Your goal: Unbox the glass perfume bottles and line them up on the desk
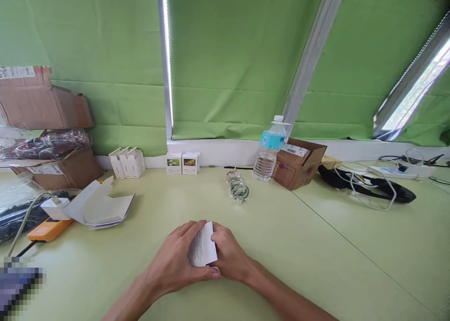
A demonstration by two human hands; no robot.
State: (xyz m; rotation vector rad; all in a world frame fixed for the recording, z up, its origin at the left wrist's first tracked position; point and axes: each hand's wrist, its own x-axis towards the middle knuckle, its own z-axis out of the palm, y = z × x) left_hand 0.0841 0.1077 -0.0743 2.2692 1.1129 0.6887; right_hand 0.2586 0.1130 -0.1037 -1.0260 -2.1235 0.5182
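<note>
Low over the table's near side, both hands meet around a small white cardboard box point(203, 250) with fine printed text on the face I see. My left hand point(175, 261) is wrapped round its left side, thumb along the lower edge. From the right, my right hand point(230, 254) grips the box's open-looking right end; its fingertips are hidden behind the cardboard. Beyond the hands lies a short row of shiny, clear small objects point(238, 187), perhaps glass, too small to name. Two small white boxes with flower pictures point(182, 163) stand against the back wall.
More white boxes point(127, 163) stand at the back left, near folded white paper point(107, 208) and an orange device point(50, 229). Cardboard boxes point(42, 103) are stacked far left. A water bottle point(265, 154), brown carton point(297, 164) and black cabled item point(369, 187) are right.
</note>
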